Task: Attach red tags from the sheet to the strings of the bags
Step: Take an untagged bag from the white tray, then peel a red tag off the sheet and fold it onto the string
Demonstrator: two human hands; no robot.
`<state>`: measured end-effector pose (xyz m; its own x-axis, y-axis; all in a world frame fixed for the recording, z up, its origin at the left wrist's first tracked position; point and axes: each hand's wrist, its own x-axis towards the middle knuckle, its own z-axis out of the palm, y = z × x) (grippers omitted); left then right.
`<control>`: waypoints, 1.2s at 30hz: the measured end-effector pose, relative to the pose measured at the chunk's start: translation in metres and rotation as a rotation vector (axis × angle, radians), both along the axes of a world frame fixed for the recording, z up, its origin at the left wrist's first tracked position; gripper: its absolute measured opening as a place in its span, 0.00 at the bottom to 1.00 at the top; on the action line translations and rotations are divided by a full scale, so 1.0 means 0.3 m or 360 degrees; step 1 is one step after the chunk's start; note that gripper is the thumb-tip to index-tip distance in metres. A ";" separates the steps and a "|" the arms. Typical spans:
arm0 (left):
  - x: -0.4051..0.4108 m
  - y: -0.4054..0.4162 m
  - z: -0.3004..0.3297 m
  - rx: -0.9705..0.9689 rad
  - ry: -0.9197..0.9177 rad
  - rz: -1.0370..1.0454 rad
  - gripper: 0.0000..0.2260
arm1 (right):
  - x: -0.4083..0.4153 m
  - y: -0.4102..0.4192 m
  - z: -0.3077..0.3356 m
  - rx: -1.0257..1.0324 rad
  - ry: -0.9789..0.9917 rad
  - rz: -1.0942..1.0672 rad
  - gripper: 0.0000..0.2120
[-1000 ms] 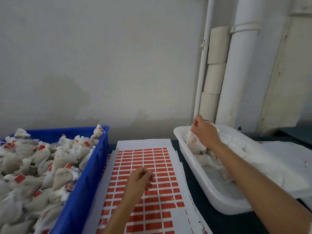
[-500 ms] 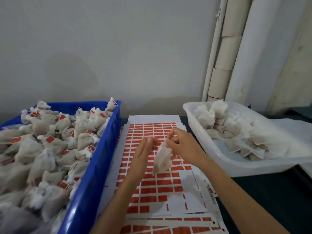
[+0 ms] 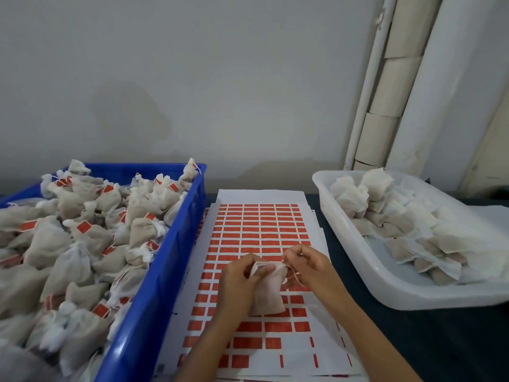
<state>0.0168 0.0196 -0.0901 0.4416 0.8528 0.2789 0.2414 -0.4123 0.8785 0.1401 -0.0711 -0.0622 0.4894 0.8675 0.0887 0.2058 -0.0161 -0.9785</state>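
Observation:
A white sheet of red tags (image 3: 261,230) lies flat in the middle of the dark table. Above its lower half I hold one small beige bag (image 3: 268,292). My left hand (image 3: 238,282) grips the bag's top, fingers curled over it. My right hand (image 3: 307,267) pinches the thin string at the bag's neck. The bag hangs down between both hands. Whether a tag is on its string I cannot tell.
A blue crate (image 3: 154,285) at left is heaped with several tagged bags. A white tray (image 3: 366,268) at right holds several untagged bags. White pipes (image 3: 413,92) run up the grey wall behind. More sheets lie stacked under the top one.
My right hand took a bag from the white tray and brought it over the sheet. Both hands now hold it lower and closer to me, and my view has tilted down.

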 end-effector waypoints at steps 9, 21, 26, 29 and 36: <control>-0.007 -0.022 0.008 -0.0185 -0.0168 -0.0086 0.02 | 0.022 -0.033 -0.042 0.0093 -0.0274 -0.0027 0.05; 0.008 -0.051 -0.006 -0.0160 -0.0222 -0.0142 0.07 | -0.014 -0.054 -0.045 0.0222 -0.0721 -0.0065 0.06; -0.002 -0.042 -0.003 -0.0274 -0.0187 -0.0178 0.05 | -0.016 -0.042 -0.065 0.0208 -0.0881 -0.0187 0.10; -0.006 -0.037 -0.003 -0.0322 -0.0139 -0.0150 0.07 | -0.009 -0.038 -0.074 0.0179 -0.0901 -0.0216 0.10; -0.005 -0.041 0.000 -0.0433 -0.0196 -0.0076 0.06 | -0.016 -0.035 -0.088 0.0092 -0.0997 -0.0229 0.12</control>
